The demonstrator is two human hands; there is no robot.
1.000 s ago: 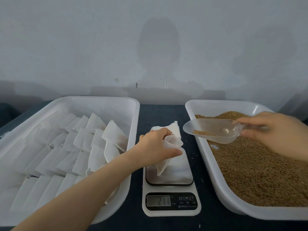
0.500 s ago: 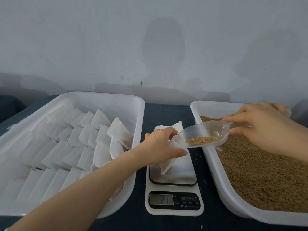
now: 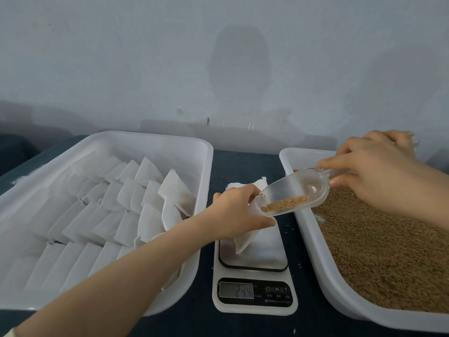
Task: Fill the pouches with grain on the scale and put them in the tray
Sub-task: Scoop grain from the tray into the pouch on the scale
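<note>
1. Far left of the left grip (image 3: 239, 211), a white tray (image 3: 206, 166) sits on the dark counter (image 3: 243, 161). It holds rows of white filled pouches (image 3: 145, 198), and the forearm crosses its near right corner
2. The left grip is curled round the top of one pouch (image 3: 244, 242), holding its mouth open. The pouch hangs below the grip, and its lower end rests on the platform of the scale (image 3: 255, 297)
3. Just behind this grip lies a small pile of flat spare pouches (image 3: 257, 184)
4. The scale stands directly under the left grip, between the two trays. Its display faces the person, and the digits are too blurred to read surely
5. Between the grips is a clear scoop (image 3: 296, 190). It tilts down to the left, with its lip at the pouch's mouth, touching the left grip. A little grain (image 3: 284, 204) has gathered at its low end
6. The right grip (image 3: 379, 171) pinches the scoop's handle between thumb and curled fingers, up and to the right of the pouch
7. Below the right grip, a second white tray, the grain tray (image 3: 313, 251), is full of brown bulk grain (image 3: 388, 251)
</note>
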